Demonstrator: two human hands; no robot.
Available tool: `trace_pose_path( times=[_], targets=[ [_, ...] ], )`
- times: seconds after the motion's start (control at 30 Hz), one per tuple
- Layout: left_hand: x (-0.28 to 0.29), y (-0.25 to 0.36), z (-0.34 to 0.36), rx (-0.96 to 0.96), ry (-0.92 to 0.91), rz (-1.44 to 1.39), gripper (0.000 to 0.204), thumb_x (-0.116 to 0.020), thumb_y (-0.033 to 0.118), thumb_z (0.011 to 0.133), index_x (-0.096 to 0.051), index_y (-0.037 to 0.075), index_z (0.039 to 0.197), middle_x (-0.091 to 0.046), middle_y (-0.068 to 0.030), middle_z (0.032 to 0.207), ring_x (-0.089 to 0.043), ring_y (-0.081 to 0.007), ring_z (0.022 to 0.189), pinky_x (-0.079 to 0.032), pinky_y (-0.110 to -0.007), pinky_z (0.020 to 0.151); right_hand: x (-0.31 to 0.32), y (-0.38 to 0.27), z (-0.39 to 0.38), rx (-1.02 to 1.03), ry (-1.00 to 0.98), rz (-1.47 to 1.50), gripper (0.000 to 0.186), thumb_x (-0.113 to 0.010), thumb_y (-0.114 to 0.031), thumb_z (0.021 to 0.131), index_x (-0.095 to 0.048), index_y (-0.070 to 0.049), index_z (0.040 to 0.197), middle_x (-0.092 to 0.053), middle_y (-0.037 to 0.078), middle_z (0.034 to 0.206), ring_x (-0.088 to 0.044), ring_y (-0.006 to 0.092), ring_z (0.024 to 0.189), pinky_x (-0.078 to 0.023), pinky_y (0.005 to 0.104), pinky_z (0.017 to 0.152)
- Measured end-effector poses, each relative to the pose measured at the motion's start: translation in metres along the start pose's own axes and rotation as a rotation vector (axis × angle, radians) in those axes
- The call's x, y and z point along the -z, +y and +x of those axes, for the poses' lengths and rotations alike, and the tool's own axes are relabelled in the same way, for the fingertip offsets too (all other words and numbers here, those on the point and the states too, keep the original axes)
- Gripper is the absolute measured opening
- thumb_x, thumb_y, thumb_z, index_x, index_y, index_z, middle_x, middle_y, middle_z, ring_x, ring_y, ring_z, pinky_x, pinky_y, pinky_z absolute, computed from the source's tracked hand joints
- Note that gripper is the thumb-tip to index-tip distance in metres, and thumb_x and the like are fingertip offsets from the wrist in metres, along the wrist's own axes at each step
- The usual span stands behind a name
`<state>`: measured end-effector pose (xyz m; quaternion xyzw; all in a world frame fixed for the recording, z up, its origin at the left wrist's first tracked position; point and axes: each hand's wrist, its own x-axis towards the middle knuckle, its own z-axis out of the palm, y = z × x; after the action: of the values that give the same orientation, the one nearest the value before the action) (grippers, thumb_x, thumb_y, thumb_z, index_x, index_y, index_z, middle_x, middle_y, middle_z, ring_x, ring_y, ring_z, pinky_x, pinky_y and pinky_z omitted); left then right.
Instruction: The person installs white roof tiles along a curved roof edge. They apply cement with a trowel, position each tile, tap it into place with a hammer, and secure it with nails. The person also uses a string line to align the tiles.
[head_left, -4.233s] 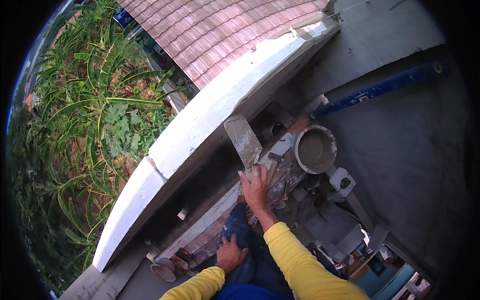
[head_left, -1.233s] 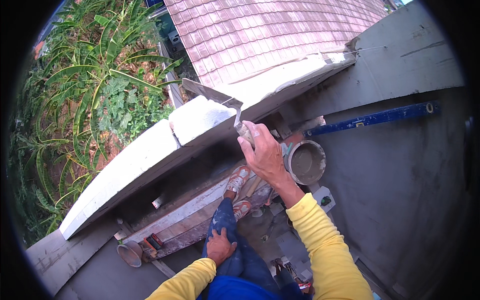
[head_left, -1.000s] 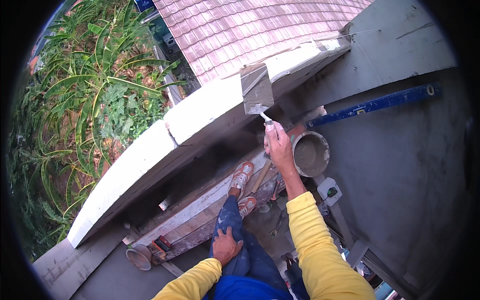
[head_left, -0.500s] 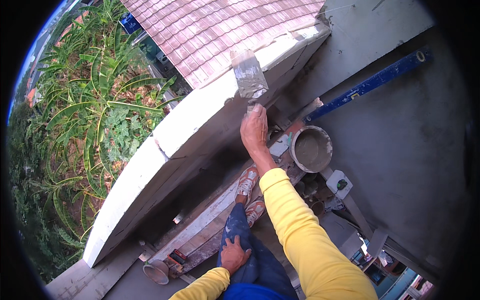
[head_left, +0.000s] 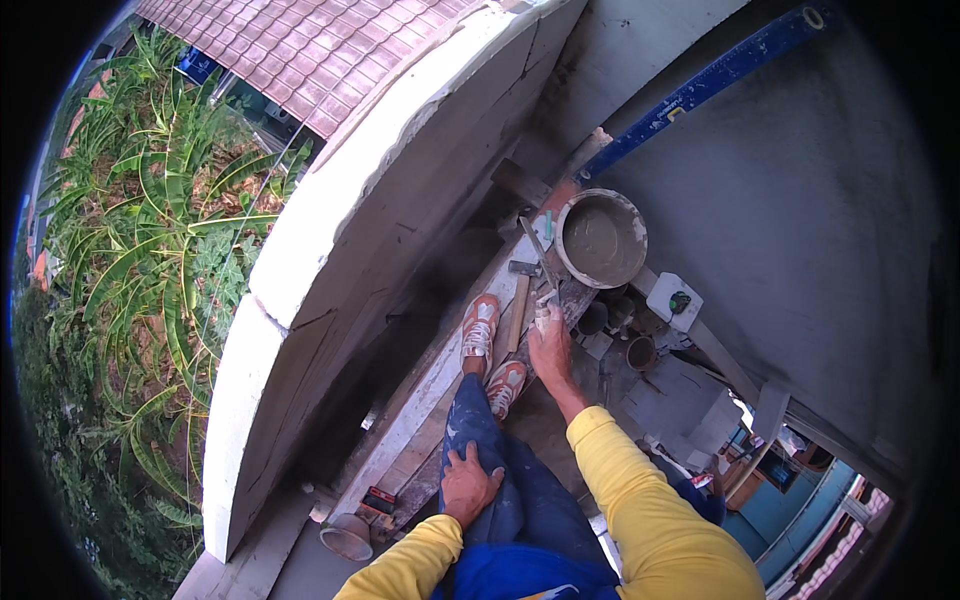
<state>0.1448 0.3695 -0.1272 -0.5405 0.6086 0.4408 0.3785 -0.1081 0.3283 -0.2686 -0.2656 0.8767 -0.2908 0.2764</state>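
Observation:
My right hand [head_left: 550,345] is closed around the handle of a trowel [head_left: 541,252], whose blade shows nearly edge-on. It is held above the plank platform, beside a round bucket [head_left: 642,250] of wet grey mortar. Just left of the trowel lies a hammer [head_left: 518,315] with a wooden handle. My left hand [head_left: 470,487] rests on my thigh, fingers spread and nothing in them. To the left curves a wall [head_left: 300,245] with a pale top edge.
My feet stand on narrow planks [head_left: 415,425] beside a dark gap. A blue spirit level [head_left: 700,95] leans at the grey wall. A bowl [head_left: 346,537] sits near the planks' lower end. Below right are several pots and a white box [head_left: 672,302]. Beyond the wall are plants and a tiled roof.
My right hand has brought the trowel down from the wall top toward the mortar bucket, and the blade has turned edge-on. The view has shifted. My left hand stays on my thigh.

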Motion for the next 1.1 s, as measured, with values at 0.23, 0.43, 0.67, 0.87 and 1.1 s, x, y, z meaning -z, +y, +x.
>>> trace_pose_path(
  times=[0.23,0.43,0.67,0.87,1.1],
  targets=[
    [0.014,0.013,0.003,0.049,-0.026,0.038,0.093,-0.075,0.053,0.092,-0.035,0.01,0.164,-0.036,-0.0372,0.161,-0.051,-0.0549,0.139,-0.048,-0.056,0.113,0.087,0.098,0.123,-0.51,-0.076,-0.379,0.058,-0.065,-0.041,0.101,-0.053,-0.008,0.147,-0.068,0.026,0.135,-0.062,0.0455,0.13,-0.05,0.0536,0.108],
    [0.031,0.024,0.023,0.071,-0.049,0.163,0.094,-0.081,0.052,0.088,-0.037,0.014,0.162,-0.041,-0.0325,0.157,-0.053,-0.0527,0.138,-0.048,-0.056,0.113,0.074,0.17,0.234,-0.416,-0.08,-0.69,0.04,-0.054,-0.027,0.101,-0.068,-0.009,0.134,-0.071,0.025,0.133,-0.067,0.0459,0.124,-0.054,0.0542,0.104],
    [0.044,0.033,0.031,0.102,-0.079,0.172,0.093,-0.08,0.051,0.088,-0.037,0.013,0.161,-0.042,-0.0314,0.155,-0.052,-0.0526,0.138,-0.047,-0.057,0.113,0.049,0.144,0.262,-0.35,-0.187,-0.677,0.046,-0.054,-0.026,0.101,-0.064,-0.001,0.138,-0.068,0.023,0.14,-0.066,0.0427,0.128,-0.053,0.0502,0.108],
    [0.057,0.046,0.032,0.117,-0.097,0.193,0.091,-0.078,0.051,0.09,-0.037,0.013,0.162,-0.04,-0.0324,0.155,-0.051,-0.0541,0.138,-0.047,-0.057,0.112,0.075,0.176,0.235,-0.351,-0.198,-0.705,0.046,-0.054,-0.026,0.103,-0.057,0.001,0.141,-0.07,0.029,0.131,-0.067,0.0433,0.126,-0.052,0.0499,0.108],
    [0.073,0.055,0.042,0.159,-0.146,0.227,0.092,-0.078,0.052,0.09,-0.036,0.015,0.163,-0.039,-0.0307,0.157,-0.05,-0.0521,0.141,-0.045,-0.057,0.114,0.052,0.182,0.272,-0.28,-0.092,-0.733,0.031,-0.053,-0.018,0.102,-0.07,-0.001,0.122,-0.074,0.025,0.123,-0.07,0.039,0.12,-0.055,0.0496,0.101]
  ],
)
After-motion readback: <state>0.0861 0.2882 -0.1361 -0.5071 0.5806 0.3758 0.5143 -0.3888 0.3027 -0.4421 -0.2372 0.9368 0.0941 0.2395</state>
